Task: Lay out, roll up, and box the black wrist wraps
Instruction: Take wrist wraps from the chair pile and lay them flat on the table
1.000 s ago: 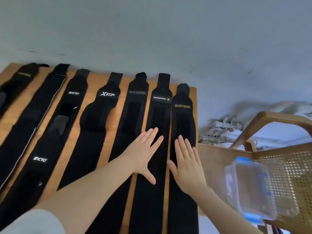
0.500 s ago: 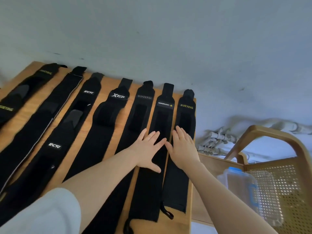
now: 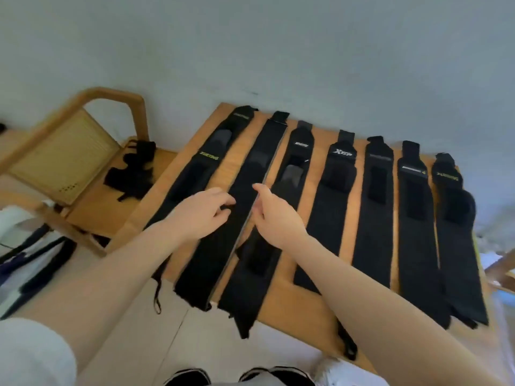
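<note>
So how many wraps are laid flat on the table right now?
7, side by side, left to right. A black heap on the chair may hold more.

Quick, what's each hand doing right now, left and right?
Left hand: fingers curled loosely on the long black wrist wrap with the grey edge; a real grip cannot be told.
Right hand: fingers curled at that wrap's grey edge; grip cannot be told.
</note>
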Tool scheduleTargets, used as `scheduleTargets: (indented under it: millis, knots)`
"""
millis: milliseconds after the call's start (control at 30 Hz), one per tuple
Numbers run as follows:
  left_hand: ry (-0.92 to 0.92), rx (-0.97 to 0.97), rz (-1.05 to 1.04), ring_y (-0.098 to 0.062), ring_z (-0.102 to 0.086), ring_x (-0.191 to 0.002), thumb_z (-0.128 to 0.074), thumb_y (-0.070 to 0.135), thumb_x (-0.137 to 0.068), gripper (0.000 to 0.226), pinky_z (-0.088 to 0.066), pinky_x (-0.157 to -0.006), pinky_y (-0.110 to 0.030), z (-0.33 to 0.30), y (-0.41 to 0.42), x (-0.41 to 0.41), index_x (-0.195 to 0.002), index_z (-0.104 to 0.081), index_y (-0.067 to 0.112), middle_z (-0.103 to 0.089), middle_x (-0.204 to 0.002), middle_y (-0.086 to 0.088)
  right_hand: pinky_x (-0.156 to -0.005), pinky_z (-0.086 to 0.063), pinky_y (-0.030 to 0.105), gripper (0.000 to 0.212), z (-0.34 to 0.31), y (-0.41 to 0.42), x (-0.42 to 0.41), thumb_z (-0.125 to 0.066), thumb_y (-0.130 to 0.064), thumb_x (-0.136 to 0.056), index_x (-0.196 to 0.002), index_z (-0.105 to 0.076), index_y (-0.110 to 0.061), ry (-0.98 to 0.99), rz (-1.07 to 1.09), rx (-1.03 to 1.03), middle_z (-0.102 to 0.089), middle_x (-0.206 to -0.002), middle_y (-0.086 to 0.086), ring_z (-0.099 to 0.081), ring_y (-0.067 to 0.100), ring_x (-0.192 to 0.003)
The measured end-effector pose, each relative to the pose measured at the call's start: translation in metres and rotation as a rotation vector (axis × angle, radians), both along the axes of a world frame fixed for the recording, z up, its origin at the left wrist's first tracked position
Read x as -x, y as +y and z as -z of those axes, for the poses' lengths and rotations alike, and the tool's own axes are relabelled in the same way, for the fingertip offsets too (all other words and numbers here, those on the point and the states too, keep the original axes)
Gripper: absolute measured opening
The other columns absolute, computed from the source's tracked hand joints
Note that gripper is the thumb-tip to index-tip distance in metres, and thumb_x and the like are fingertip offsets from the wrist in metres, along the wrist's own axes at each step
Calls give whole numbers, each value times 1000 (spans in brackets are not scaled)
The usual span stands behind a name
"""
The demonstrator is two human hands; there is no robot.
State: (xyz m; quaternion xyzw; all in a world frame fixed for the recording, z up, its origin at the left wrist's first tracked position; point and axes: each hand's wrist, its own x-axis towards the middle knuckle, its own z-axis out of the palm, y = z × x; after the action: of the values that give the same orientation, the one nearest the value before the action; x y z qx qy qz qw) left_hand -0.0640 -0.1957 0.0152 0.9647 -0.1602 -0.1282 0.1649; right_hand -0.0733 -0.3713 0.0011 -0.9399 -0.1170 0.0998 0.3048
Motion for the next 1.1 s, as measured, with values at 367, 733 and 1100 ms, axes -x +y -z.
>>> scheduleTargets:
  millis: [367, 733, 1100]
  knots:
    - [36, 171, -414, -8, -55, -93, -50, 24, -96, 35, -40, -76, -21, 5, 288, -12, -130, -52, 23, -60, -104, 5, -79, -53, 29, 22, 6, 247, -68, -44, -17, -98, -115, -57, -18, 180, 12, -231, -66, -97, -2, -64, 15, -90]
    - [193, 228, -446, -10, -52, -92, -47, 22, -98, 35, -36, -63, -8, 93, 446, -218, -132, -49, 21, -54, -106, 9, -60, -38, 16, 24, 132, 419, -274, -42, -16, -99, -115, -59, -14, 296, 185, -154, -60, -105, 0, -53, 10, -82]
    - [426, 317, -581, -19, -51, -119, -50, 19, -96, 57, -38, -103, -34, 243, 513, -369, -147, -26, 20, -55, -122, 5, -101, -35, 29, 37, 261, 484, -371, -37, -17, -101, -137, -46, -10, 552, 267, 69, -43, -140, 11, -46, 26, -123]
